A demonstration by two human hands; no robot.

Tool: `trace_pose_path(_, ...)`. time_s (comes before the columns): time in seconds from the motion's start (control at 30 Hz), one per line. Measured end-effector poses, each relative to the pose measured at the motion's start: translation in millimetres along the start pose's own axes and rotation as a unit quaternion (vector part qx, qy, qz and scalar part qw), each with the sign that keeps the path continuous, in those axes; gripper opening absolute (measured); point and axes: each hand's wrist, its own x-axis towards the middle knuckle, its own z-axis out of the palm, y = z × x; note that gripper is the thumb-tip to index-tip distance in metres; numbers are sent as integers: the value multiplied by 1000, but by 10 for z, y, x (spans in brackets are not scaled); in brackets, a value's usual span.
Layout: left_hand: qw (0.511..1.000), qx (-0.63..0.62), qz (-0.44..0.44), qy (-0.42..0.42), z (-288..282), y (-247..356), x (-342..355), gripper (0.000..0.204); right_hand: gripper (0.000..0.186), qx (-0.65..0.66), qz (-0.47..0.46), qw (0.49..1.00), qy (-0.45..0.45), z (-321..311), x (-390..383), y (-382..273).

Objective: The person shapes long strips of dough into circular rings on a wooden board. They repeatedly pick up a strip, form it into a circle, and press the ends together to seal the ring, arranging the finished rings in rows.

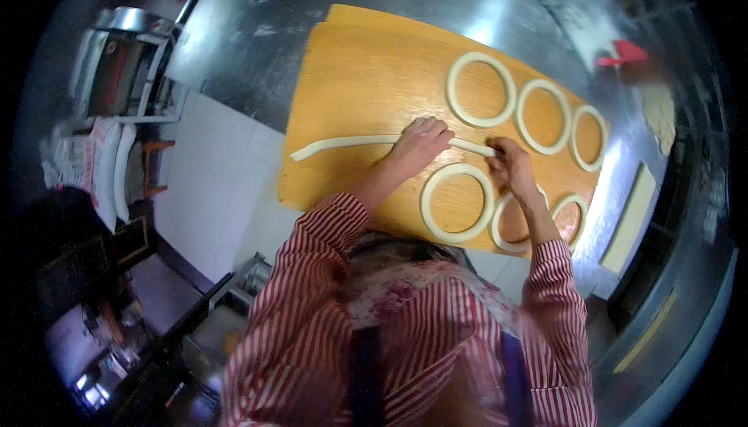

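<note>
A long, thin rope of pale dough (343, 143) lies across the wooden board (351, 68), its free end toward the left edge. My left hand (421, 146) is curled over the middle of the rope, its fingertips on the far side and part of the dough hidden beneath it. At the rope's right end, my right hand (511, 167) has its thumb and fingers closed on the tip. Beyond my hands, dough rings (453, 92) lie in a row on the board's far right. Nearer to me is another row, with one dough ring (426, 207) beside my left wrist; my right forearm partly covers a second.
The board rests on a steel table (257, 29) dusted with flour. A long slab of pale dough (629, 220) and a lumpy pale sheet (659, 119) lie to the right. White sacks (109, 170) and a metal rack (144, 76) stand on the left, past the tiled floor (210, 170).
</note>
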Motion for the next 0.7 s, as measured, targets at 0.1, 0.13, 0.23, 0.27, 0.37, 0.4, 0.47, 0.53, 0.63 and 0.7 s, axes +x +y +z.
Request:
trace_pose_path(0.1, 997, 60, -52, 22, -345, -363, -536, 26, 32, -32, -41, 999, -6, -4, 0, -156)
trace_pose_path(0.13, 994, 63, -73, 43, -536, -490, -760, 27, 32, -10, -28, 999, -13, -5, 8, -169)
trace_pose_path(0.23, 980, 82, -170, 59, -1061, -665, -1248, 30, 33, -88, -49, 995, -16, -35, 20, -224)
trace_pose_path(0.27, 979, 58, -188, 58, -1216, -703, -1370, 31, 33, -93, -67, 993, -16, -19, 14, -207)
trace_pose_path(0.37, 973, 61, -216, 58, -1538, -770, -1726, 32, 34, -192, -160, 968, 3, 47, 63, -491)
trace_pose_path(0.4, 975, 62, -209, 51, -1589, -786, -1747, 30, 32, -119, -110, 986, -29, 75, 105, -266)
trace_pose_path(0.47, 974, 50, -221, 23, -1653, -813, -1719, 28, 31, -237, -178, 955, -23, 105, 182, -510)
trace_pose_path(0.53, 969, 14, -246, -14, -1769, -824, -1568, 26, 30, -245, -142, 959, -18, 88, 232, -751)
trace_pose_path(0.63, 979, 17, -196, 43, -2015, -899, -1071, 21, 29, -250, -120, 961, 14, 0, 329, -1076)
trace_pose_path(0.7, 979, 7, -185, 89, -2172, -874, -757, 22, 27, -239, -106, 964, 46, -24, 434, -1363)
